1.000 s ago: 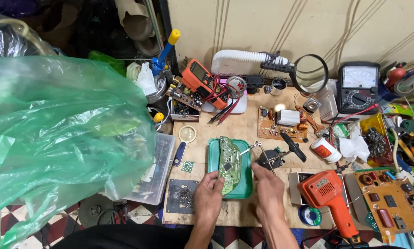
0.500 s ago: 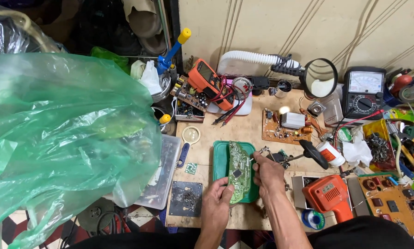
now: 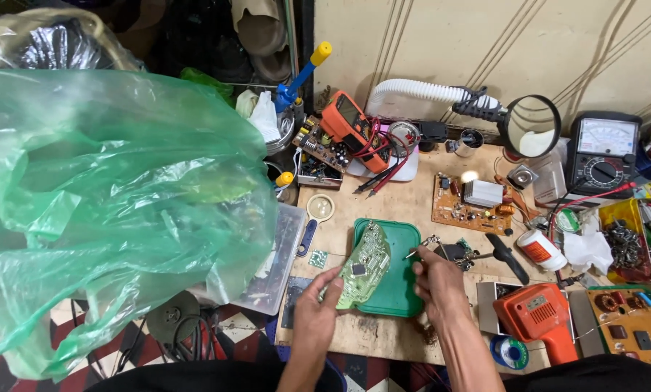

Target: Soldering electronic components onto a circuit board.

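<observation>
My left hand (image 3: 317,313) holds a pale green circuit board (image 3: 365,272) by its lower edge, tilted over a green tray (image 3: 402,287) on the wooden bench. My right hand (image 3: 440,283) is closed on a thin metal tool (image 3: 415,253) whose tip points toward the board's right edge. Both forearms reach in from the bottom of the view.
A big green plastic bag (image 3: 100,203) fills the left. An orange multimeter (image 3: 351,131), a brown circuit board (image 3: 471,207), a magnifier on a white hose (image 3: 532,127), an analog meter (image 3: 605,152), an orange heat gun (image 3: 539,319) and a solder reel (image 3: 510,352) crowd the bench.
The view has shifted so the bench sits further right and lower. My left hand has lifted the green board up off the tray and tilted it; the right hand stays beside it.
</observation>
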